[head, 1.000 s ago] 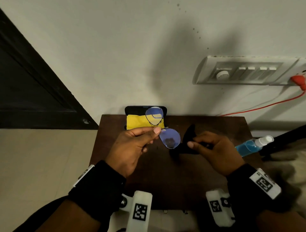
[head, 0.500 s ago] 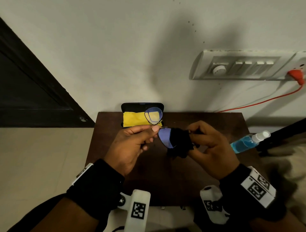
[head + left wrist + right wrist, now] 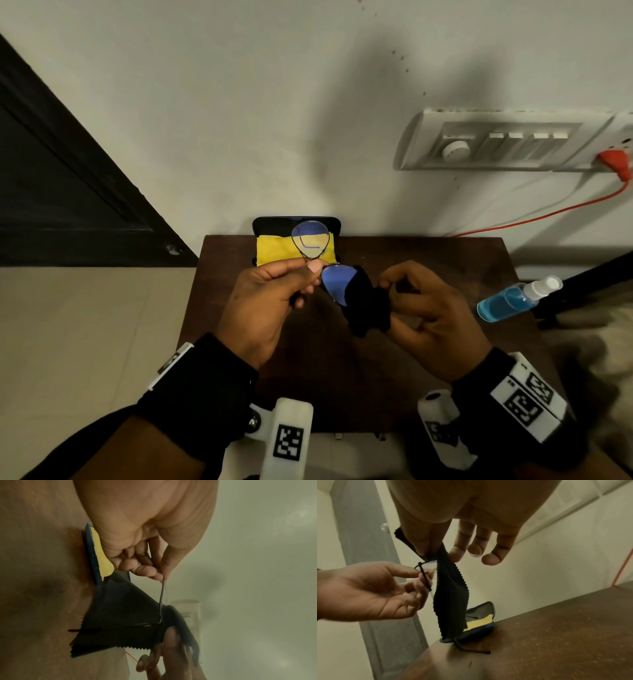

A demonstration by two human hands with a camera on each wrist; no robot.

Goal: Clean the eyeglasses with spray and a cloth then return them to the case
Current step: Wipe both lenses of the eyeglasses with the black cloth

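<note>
Thin-framed eyeglasses (image 3: 330, 282) with bluish lenses hang above the brown table (image 3: 428, 260). My left hand (image 3: 274, 294) pinches them at the bridge between thumb and forefinger (image 3: 159, 574). My right hand (image 3: 421, 308) pinches a black cloth (image 3: 368, 305) around the right lens; the cloth (image 3: 450, 595) hangs down from thumb and forefinger, the other fingers loosely spread. The open dark case (image 3: 267, 226) stands at the table's far edge with a yellow cloth (image 3: 274, 251) inside. A spray bottle (image 3: 510, 301) of blue liquid lies at the table's right edge.
A white wall rises right behind the table, carrying a switch panel (image 3: 507, 144) with a red plug and cord (image 3: 548, 216). A dark door (image 3: 61, 192) is at the left. Pale floor tiles (image 3: 85, 342) lie left of the table.
My right hand brought the black cloth up onto the right lens and now covers more of it. The left hand kept its pinch on the glasses and hardly moved.
</note>
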